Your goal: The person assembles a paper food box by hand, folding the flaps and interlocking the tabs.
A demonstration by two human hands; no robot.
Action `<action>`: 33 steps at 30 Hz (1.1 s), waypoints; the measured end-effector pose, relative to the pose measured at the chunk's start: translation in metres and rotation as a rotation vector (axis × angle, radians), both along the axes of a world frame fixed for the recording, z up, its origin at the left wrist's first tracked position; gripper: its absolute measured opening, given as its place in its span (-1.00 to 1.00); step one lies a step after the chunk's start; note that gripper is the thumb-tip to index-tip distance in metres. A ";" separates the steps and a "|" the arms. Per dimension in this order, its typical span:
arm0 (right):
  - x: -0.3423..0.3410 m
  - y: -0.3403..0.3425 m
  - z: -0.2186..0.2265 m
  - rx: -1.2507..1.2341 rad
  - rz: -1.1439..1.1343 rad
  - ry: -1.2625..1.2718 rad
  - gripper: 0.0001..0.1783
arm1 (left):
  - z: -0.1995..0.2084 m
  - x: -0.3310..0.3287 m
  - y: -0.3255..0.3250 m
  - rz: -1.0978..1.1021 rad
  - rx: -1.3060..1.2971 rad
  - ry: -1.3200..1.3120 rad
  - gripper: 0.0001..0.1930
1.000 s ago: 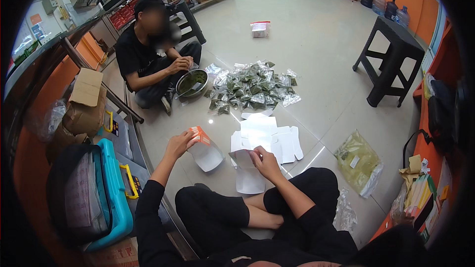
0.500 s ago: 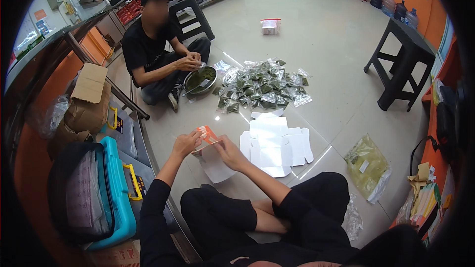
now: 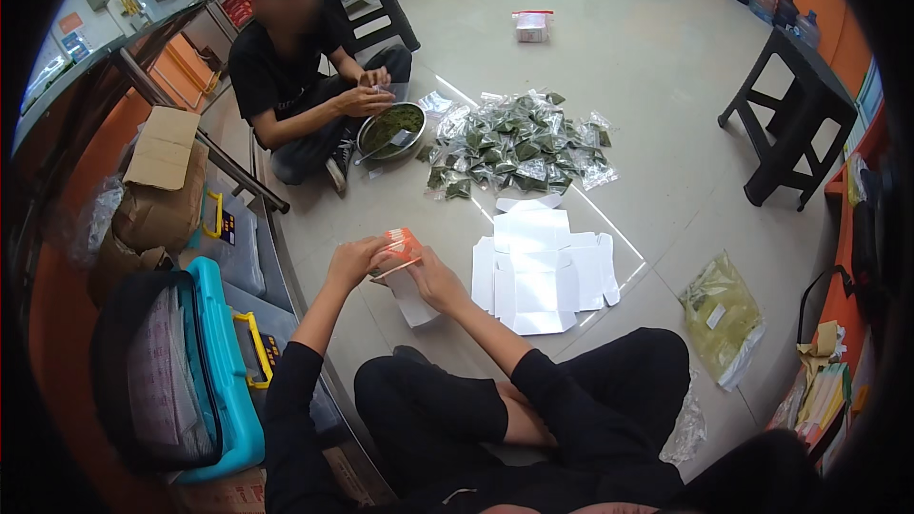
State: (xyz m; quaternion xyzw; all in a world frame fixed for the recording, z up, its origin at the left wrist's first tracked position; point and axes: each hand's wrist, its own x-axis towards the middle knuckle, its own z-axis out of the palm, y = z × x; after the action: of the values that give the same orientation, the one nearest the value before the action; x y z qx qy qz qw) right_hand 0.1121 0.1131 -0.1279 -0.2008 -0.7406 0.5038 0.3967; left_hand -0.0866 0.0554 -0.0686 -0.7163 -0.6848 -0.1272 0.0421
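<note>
Between my two hands is a partly folded carton [image 3: 401,245], orange on its printed side and white inside. Its white panel hangs down toward the floor. My left hand [image 3: 356,262] grips the carton's left edge, and my right hand [image 3: 439,284] holds it from the right with the thumb near the orange panel. To the right of my hands, flat unfolded white cartons [image 3: 535,271] lie stacked on the floor. Beyond them is a heap of small clear bags [image 3: 519,148] with green filling.
A seated co-worker [image 3: 295,67] handles a small bag over a metal bowl [image 3: 419,138] of green stuff. A black stool [image 3: 800,114] stands right, near a large yellow-green bag [image 3: 721,319]. At left are a turquoise bin [image 3: 233,390] and cardboard [image 3: 162,148]. A small package [image 3: 531,29] lies far off.
The carton is more folded up, with its orange panel turned and its white panel showing less. My hands stay close together on it. The whole view has shifted slightly.
</note>
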 end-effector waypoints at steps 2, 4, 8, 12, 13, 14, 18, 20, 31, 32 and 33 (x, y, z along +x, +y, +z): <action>0.000 0.005 -0.009 0.013 -0.036 0.021 -0.73 | 0.015 0.015 0.007 0.061 -0.098 -0.044 -0.59; -0.003 0.005 -0.012 0.022 -0.056 0.054 -0.73 | 0.017 0.016 0.008 0.138 -0.201 -0.076 -0.56; -0.012 0.007 -0.016 -0.013 -0.068 0.076 -0.72 | 0.017 0.008 0.006 0.291 -0.280 -0.318 -0.37; -0.015 0.003 -0.021 0.008 -0.043 0.084 -0.76 | 0.031 0.011 0.006 0.273 -0.441 -0.395 -0.14; -0.016 0.000 -0.021 0.006 -0.041 0.071 -0.73 | 0.038 0.016 0.005 0.252 -0.469 -0.414 -0.11; -0.012 0.004 -0.017 0.016 -0.052 0.063 -0.70 | 0.049 0.026 0.009 0.217 -0.488 -0.427 -0.08; -0.002 -0.007 0.004 -0.012 -0.095 -0.019 -0.60 | 0.028 0.014 0.004 0.280 -0.513 -0.473 -0.15; 0.008 -0.011 0.000 0.031 -0.157 -0.110 -0.56 | 0.001 0.013 0.000 0.317 -0.406 -0.462 -0.21; 0.072 -0.041 -0.049 0.481 -0.047 -0.308 -0.66 | -0.043 0.061 -0.015 0.548 0.297 -0.451 -0.59; 0.069 -0.037 -0.049 0.489 -0.008 -0.337 -0.70 | -0.033 0.061 -0.013 0.511 0.302 -0.509 -0.63; 0.072 -0.033 -0.050 0.524 -0.031 -0.325 -0.79 | -0.027 0.064 -0.011 0.510 0.308 -0.523 -0.63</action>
State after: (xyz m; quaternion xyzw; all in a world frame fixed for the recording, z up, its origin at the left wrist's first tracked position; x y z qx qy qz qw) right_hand 0.1842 0.0801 -0.1780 -0.1812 -0.8958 0.2510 0.3189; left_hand -0.0225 0.0445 -0.0957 -0.4521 -0.8012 -0.3920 0.0036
